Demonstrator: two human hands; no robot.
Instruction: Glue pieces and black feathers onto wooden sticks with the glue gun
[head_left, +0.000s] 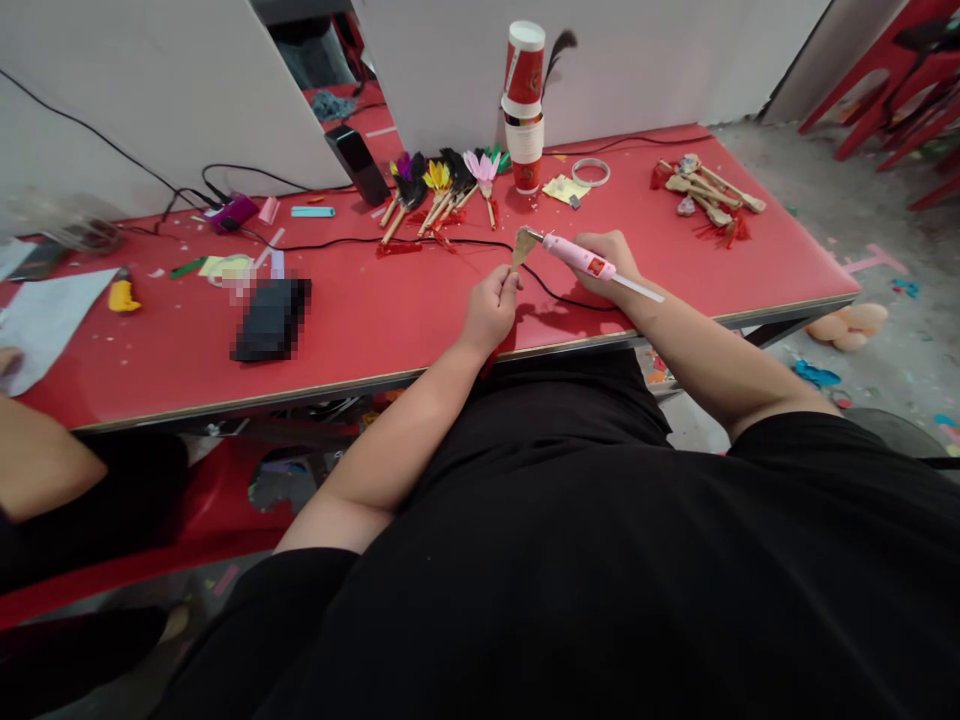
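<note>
My left hand (489, 312) pinches a small tan stick-like piece with a flared, wrapped-looking top (523, 246), held upright above the front part of the table. In my right hand (611, 258) is a pink hot glue gun (576, 255), its fingers wrapped round the body. The gun's metal tip meets or nearly meets the top of the tan piece. A whitish glue stick (640, 288) juts from the gun's rear. A black cord runs along the tabletop beneath both hands.
On the red table (360, 330) lie feathered sticks (439, 185), bare sticks with red tassels (709, 195), a tape roll (591, 172) and a black pouch-like item (274, 318). Stacked paper cups (525, 110) stand by the wall. Another person's arm (45, 455) is at left.
</note>
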